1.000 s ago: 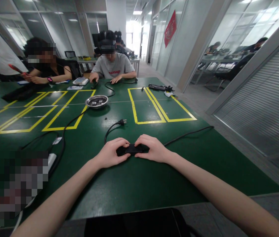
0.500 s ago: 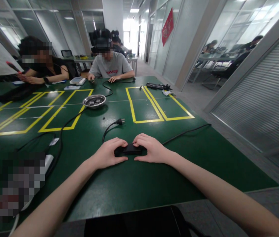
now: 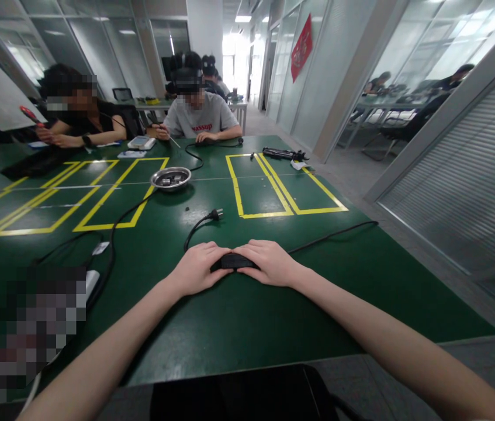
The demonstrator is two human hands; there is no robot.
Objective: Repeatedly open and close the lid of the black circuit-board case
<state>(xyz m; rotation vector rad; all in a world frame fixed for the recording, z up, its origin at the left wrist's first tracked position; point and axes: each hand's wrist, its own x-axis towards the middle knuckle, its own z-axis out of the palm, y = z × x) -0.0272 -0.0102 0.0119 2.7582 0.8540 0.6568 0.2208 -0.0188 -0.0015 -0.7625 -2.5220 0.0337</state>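
A black power adapter (image 3: 235, 261) rests in front of me on the green table (image 3: 212, 345). My left hand (image 3: 198, 268) grips its left end, fingers over the top and thumb along the near side. From the right, my right hand (image 3: 270, 263) holds the other end in the same way. The fingertips of both hands nearly meet above the adapter, covering much of its top. Beyond my left hand, a short cord curves up to a black plug (image 3: 216, 214) with metal prongs. A thin black cable (image 3: 335, 235) runs off to the right from behind my right hand.
A metal bowl (image 3: 170, 179) with small metal parts stands past the plug. Yellow tape (image 3: 265, 215) marks rectangles on the table. A folded black tripod-like item (image 3: 284, 154) lies at the far edge. Two people sit opposite; one holds a red-handled tool (image 3: 30, 114). A pixelated object lies at left.
My thumbs and fingers have closed in on the adapter, and its near side now tilts more toward me. The person in grey has raised a thin tool. The view has shifted slightly.
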